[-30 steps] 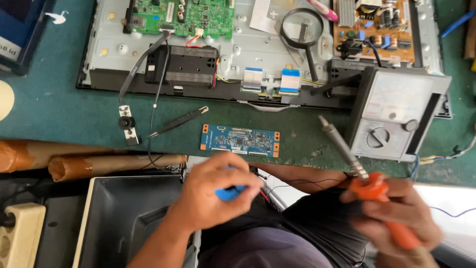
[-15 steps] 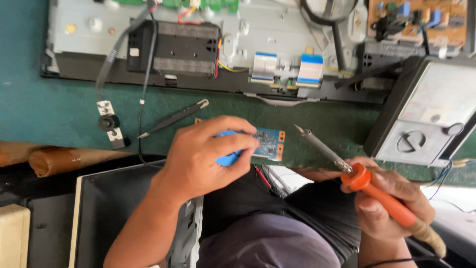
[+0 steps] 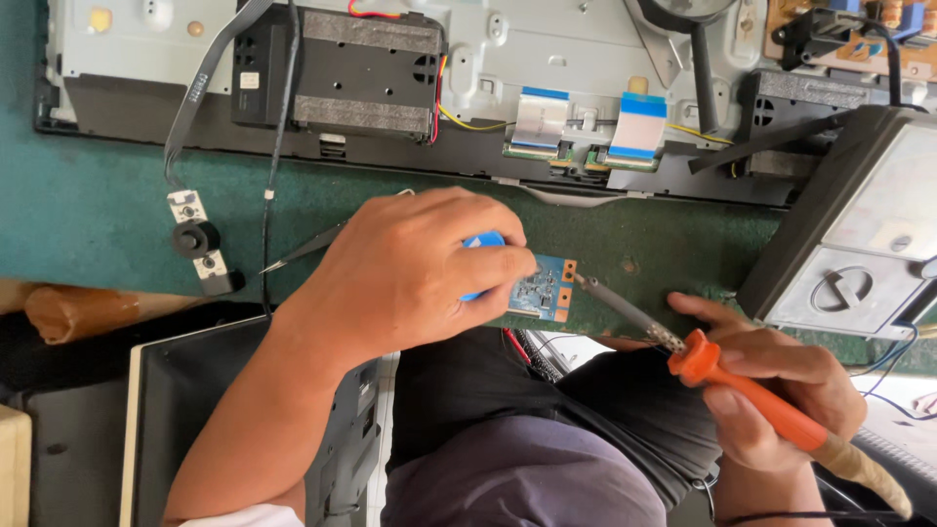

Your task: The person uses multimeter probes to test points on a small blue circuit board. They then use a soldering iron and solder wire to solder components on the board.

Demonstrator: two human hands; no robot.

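Note:
A small blue circuit board [image 3: 543,289] lies on the green bench mat near its front edge. My left hand [image 3: 410,268] covers most of the board and is closed on a small blue object [image 3: 481,241] pressed down over it. My right hand [image 3: 776,381] grips an orange-handled soldering iron [image 3: 742,385]. Its metal tip [image 3: 578,280] touches the right edge of the board.
An opened flat-screen chassis [image 3: 468,59] with black boxes and flat ribbon cables [image 3: 636,127] spans the back. A grey meter [image 3: 859,254] stands at right. Tweezers [image 3: 298,252] and a small bracket [image 3: 195,239] lie left. A dark tray [image 3: 185,410] sits at lower left.
My left hand moved forward onto the blue board with the blue object. The soldering iron swung down and left until its tip reached the board's right edge. The view shifted closer.

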